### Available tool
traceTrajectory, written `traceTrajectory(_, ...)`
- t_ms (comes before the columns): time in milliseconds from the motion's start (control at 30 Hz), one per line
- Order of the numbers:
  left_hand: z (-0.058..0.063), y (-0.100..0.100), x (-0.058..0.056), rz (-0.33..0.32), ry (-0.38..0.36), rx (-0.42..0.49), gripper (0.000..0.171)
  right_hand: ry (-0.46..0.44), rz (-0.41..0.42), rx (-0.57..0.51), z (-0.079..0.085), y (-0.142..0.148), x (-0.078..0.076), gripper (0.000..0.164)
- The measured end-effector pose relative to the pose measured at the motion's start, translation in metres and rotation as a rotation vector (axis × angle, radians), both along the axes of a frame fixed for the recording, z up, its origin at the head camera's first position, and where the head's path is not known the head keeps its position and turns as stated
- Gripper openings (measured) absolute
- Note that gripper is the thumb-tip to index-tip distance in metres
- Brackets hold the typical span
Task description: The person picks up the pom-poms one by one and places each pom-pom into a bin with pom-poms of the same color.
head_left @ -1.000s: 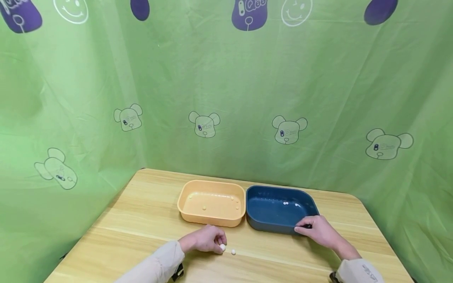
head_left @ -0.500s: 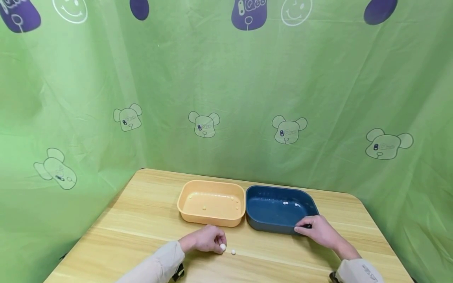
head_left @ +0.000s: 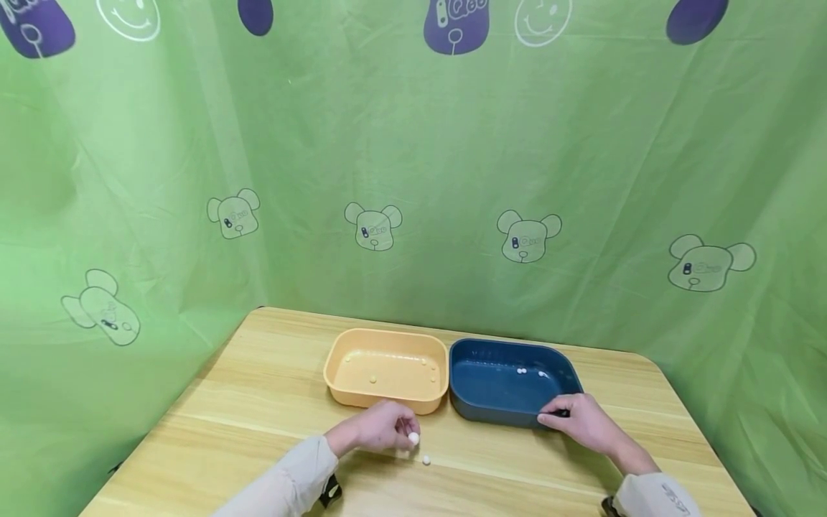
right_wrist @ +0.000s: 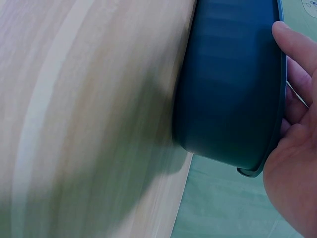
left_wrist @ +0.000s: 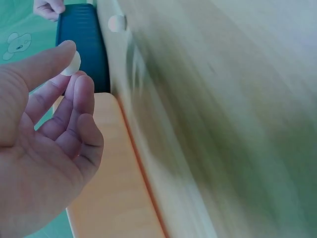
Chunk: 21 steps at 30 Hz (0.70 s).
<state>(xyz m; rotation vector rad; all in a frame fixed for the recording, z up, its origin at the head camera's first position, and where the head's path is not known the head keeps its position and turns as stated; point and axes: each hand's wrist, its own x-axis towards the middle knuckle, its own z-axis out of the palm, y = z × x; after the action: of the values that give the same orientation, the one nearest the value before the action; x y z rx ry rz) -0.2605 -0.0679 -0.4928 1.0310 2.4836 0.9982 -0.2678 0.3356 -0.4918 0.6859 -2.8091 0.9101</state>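
My left hand (head_left: 384,425) pinches a small white ball (head_left: 413,437) between thumb and fingertips, just in front of the orange bin (head_left: 388,403). In the left wrist view the same ball (left_wrist: 73,64) shows between the thumb and the curled fingers. A second white ball (head_left: 426,460) lies on the table below that hand. My right hand (head_left: 584,422) grips the near right rim of the dark blue bin (head_left: 491,415). The right wrist view shows its thumb on the rim of the blue bin (right_wrist: 228,89), with fingers reaching inside.
Side by side, the two bins stand toward the back of the wooden table (head_left: 258,402). Several small yellowish balls (head_left: 372,380) lie in the orange bin, and several white balls (head_left: 521,371) in the blue one. A green printed curtain (head_left: 413,143) surrounds the table.
My left hand has lifted the pinched ball and moved slightly up and right, toward the bins. The right hand stays on the blue bin's rim.
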Motion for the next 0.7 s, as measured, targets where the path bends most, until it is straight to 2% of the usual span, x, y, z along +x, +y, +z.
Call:
traceTrajectory(167, 0.003, 0.002, -0.002, 0.015, -0.005, 0.020, 0.011, -0.002, 0.003, -0.003, 0.002, -0.001, 0.001, 0.010)
traceTrajectory(300, 0.005, 0.005, -0.004, 0.018, 0.019, 0.021, 0.011, -0.009, 0.009, -0.001, 0.003, -0.002, 0.001, 0.009)
traceTrajectory(700, 0.016, 0.018, -0.006, 0.058, 0.000, 0.127, 0.009, -0.006, 0.009, -0.008, 0.002, -0.001, 0.001, 0.010)
